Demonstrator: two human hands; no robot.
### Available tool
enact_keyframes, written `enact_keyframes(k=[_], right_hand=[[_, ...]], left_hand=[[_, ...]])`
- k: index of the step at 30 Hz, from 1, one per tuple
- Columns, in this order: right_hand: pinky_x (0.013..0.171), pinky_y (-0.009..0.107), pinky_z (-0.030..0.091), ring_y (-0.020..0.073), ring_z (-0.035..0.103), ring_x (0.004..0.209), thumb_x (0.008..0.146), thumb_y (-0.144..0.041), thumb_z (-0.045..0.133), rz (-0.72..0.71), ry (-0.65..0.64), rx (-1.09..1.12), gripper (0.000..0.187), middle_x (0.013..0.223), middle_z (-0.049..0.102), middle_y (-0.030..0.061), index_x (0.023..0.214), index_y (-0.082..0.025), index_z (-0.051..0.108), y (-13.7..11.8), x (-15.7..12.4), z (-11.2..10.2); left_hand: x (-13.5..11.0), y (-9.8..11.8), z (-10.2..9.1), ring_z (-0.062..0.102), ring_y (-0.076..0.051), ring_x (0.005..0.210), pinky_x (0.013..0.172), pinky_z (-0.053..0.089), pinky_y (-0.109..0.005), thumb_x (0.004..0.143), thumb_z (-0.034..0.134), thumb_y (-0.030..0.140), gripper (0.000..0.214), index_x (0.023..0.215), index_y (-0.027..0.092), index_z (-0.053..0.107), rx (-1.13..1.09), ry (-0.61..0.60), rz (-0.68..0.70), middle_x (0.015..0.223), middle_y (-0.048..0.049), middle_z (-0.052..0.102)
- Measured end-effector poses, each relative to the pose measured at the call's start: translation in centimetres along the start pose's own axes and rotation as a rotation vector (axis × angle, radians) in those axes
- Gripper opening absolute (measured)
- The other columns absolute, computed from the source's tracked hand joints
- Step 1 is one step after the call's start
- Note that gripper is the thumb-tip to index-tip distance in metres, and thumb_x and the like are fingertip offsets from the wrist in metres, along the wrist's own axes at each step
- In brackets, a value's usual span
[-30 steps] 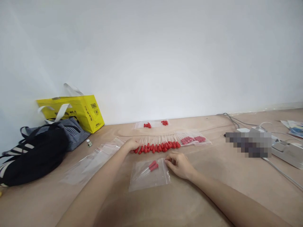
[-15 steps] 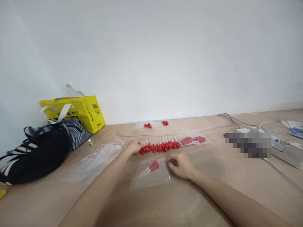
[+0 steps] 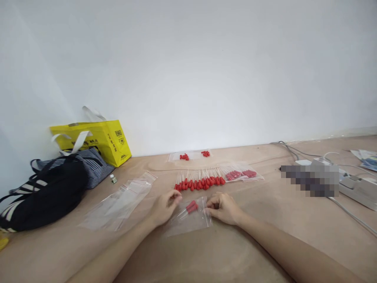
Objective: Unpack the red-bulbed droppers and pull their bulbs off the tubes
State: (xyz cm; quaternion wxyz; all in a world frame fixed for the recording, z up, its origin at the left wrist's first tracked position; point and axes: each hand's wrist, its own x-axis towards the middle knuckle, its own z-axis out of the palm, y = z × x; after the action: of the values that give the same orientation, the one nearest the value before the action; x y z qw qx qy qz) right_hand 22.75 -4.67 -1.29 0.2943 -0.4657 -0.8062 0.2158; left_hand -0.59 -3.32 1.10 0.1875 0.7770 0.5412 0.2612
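My left hand (image 3: 166,207) is at the left side of a clear zip bag (image 3: 191,227), thumb and forefinger curved and a little apart, with nothing visible between them. My right hand (image 3: 223,207) pinches the bag's right edge near its zip strip. Inside the bag lie a couple of droppers (image 3: 192,206) with red bulbs and clear stems. Just beyond the hands, a row of red-bulbed droppers (image 3: 200,183) is lined up, stems pointing to the wall.
Flat clear bags (image 3: 120,202) lie at left. Filled bags (image 3: 249,173) rest right of the row, and another bag (image 3: 194,155) with red bulbs lies by the wall. A small bottle (image 3: 113,179), yellow bag (image 3: 118,145), black bag (image 3: 53,192) and power strip (image 3: 359,190) stand around.
My left hand has come back from the left end of the dropper row, down to the bag's left side. My right hand has barely moved at the bag's edge.
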Motion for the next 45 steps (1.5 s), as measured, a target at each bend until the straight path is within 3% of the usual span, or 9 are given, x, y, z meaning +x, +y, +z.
enact_keyframes(k=[2,4,12,18,23,30,35,40,45], right_hand=[[0.059,0.023,0.034,0.0129,0.049,0.065,0.07,-0.038,0.06,-0.029,-0.021,0.004,0.017,0.061,0.054,-0.0019,0.066,-0.022,0.064,-0.1,0.2,0.2],[0.061,0.024,0.035,0.0139,0.048,0.069,0.068,-0.038,0.062,-0.037,-0.024,-0.015,0.016,0.066,0.053,-0.0008,0.073,-0.023,0.065,-0.3,0.3,0.5],[0.083,0.038,0.032,0.0219,0.041,0.099,0.074,-0.041,0.055,-0.102,-0.056,-0.164,0.033,0.109,0.046,0.007,0.103,-0.026,0.057,-0.9,0.4,1.2],[0.086,0.038,0.029,0.0209,0.041,0.1,0.069,-0.049,0.057,-0.048,-0.097,-0.061,0.033,0.109,0.048,0.0046,0.09,-0.024,0.057,-1.0,0.4,0.8],[0.087,0.042,0.025,0.0241,0.037,0.105,0.062,-0.053,0.061,-0.077,-0.155,-0.071,0.043,0.112,0.048,0.0031,0.099,-0.031,0.058,-0.9,0.5,1.0],[0.086,0.038,0.029,0.0216,0.043,0.099,0.056,-0.038,0.07,-0.059,-0.112,0.029,0.023,0.102,0.052,0.0041,0.066,-0.02,0.061,-0.5,0.5,0.5],[0.079,0.031,0.035,0.0185,0.045,0.091,0.05,-0.027,0.072,-0.064,-0.116,0.024,0.021,0.093,0.05,0.004,0.063,-0.018,0.058,0.9,-0.1,-1.5],[0.057,0.022,0.036,0.0117,0.047,0.067,0.051,-0.024,0.069,0.056,-0.28,0.05,0.021,0.073,0.052,-0.0011,0.066,-0.017,0.056,1.8,-0.5,-3.5],[0.045,0.017,0.03,0.006,0.041,0.051,0.056,-0.019,0.064,0.134,-0.402,0.243,0.018,0.059,0.048,-0.0059,0.069,-0.017,0.052,1.6,-0.6,-3.5]], left_hand=[[-2.0,0.3,0.5,0.054,-0.018,0.095,0.085,0.04,-0.029,0.079,0.047,0.038,0.028,0.1,0.021,0.056,-0.029,-0.104,0.159,0.101,-0.0033,0.06],[-3.2,0.5,0.8,0.049,-0.02,0.104,0.092,0.036,-0.032,0.078,0.049,0.039,0.037,0.112,0.023,0.05,-0.031,-0.18,0.223,0.114,-0.004,0.055],[-3.5,0.4,0.7,0.044,-0.02,0.112,0.095,0.034,-0.037,0.077,0.05,0.036,0.047,0.122,0.025,0.039,-0.055,-0.275,0.163,0.124,-0.0046,0.048],[-3.7,0.8,0.5,0.042,-0.02,0.114,0.097,0.033,-0.036,0.079,0.048,0.035,0.046,0.122,0.024,0.038,-0.048,-0.302,0.196,0.125,-0.0043,0.047],[-3.8,1.1,0.4,0.041,-0.02,0.115,0.097,0.033,-0.036,0.079,0.049,0.035,0.046,0.122,0.023,0.037,-0.039,-0.297,0.197,0.126,-0.0044,0.046],[-3.7,1.2,0.3,0.042,-0.02,0.114,0.096,0.033,-0.037,0.079,0.048,0.035,0.046,0.122,0.023,0.038,-0.021,-0.302,0.197,0.126,-0.0048,0.046],[-3.7,0.6,0.5,0.038,-0.021,0.117,0.099,0.029,-0.039,0.079,0.048,0.039,0.047,0.122,0.024,0.038,0.015,-0.311,0.171,0.129,-0.0051,0.042],[-3.7,0.4,0.5,0.038,-0.021,0.118,0.1,0.028,-0.04,0.078,0.048,0.039,0.047,0.122,0.025,0.039,0.01,-0.3,0.172,0.128,-0.0041,0.043],[-3.8,0.5,0.3,0.038,-0.021,0.117,0.1,0.029,-0.04,0.078,0.048,0.039,0.047,0.122,0.026,0.04,0.012,-0.299,0.159,0.128,-0.0036,0.044]])
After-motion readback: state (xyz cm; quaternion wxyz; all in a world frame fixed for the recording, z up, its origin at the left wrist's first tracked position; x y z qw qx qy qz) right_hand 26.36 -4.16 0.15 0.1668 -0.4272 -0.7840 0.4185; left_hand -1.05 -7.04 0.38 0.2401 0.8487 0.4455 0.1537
